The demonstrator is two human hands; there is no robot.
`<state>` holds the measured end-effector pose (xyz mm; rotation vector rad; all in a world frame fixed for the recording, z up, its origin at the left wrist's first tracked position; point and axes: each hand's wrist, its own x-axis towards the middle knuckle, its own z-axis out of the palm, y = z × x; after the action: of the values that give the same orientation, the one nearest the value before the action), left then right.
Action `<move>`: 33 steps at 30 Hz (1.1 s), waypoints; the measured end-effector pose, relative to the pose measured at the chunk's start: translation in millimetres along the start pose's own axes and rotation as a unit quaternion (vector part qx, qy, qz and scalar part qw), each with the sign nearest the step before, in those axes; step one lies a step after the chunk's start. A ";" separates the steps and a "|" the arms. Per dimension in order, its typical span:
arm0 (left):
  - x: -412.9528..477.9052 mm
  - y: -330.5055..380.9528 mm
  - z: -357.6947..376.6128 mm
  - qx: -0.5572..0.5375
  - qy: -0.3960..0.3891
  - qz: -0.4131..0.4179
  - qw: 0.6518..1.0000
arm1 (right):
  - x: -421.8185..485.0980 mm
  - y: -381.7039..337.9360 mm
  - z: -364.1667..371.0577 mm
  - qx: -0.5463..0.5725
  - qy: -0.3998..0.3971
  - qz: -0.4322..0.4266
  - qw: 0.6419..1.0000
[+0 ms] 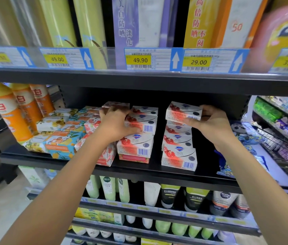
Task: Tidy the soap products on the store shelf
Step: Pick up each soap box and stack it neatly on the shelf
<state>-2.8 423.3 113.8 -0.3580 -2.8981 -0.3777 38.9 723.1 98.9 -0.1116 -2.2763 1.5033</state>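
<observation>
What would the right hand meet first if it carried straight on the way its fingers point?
The soap box that the right hand now grips, atop the right stack. Beyond it, probably the neighbouring stack under the left hand, though depth is unclear.

Left of the right soap stack (pixel 178 157) a narrow bare lane runs back, walled by the left soap stack (pixel 136 147); to its right, bare shelf (pixel 205 165).
</observation>
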 end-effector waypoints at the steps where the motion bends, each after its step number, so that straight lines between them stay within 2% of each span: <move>1: 0.4 0.0 -0.1 -0.001 -0.001 0.003 1.000 | -2.3 -0.2 -1.1 0.000 0.001 0.000 1.000; 7: -7.8 0.1 -3.2 -0.055 0.030 0.013 0.998 | -8.7 8.4 -6.0 -0.014 0.006 -0.001 1.000; 12: -16.3 0.2 -6.3 -0.073 0.020 0.014 0.997 | -1.4 13.4 -9.7 -0.043 0.028 0.009 0.999; 19: -56.9 7.6 -13.6 -0.246 0.092 0.043 0.964 | -10.2 17.7 9.2 -0.100 -0.026 0.019 0.994; 23: -75.4 10.9 -4.7 -0.332 0.073 0.053 0.939 | -0.8 29.5 27.6 -0.131 -0.025 0.024 0.991; 30: -93.9 22.1 14.5 -0.388 0.061 0.063 0.917 | 12.9 39.7 38.3 -0.181 0.025 0.009 0.983; 33: -99.0 25.6 19.6 -0.385 0.060 0.071 0.918 | -8.7 24.1 29.1 -0.164 0.047 -0.012 0.985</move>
<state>94.9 431.7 78.8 -0.6204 -2.4545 -1.4522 32.1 705.6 65.0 -0.2434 -2.4185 1.0752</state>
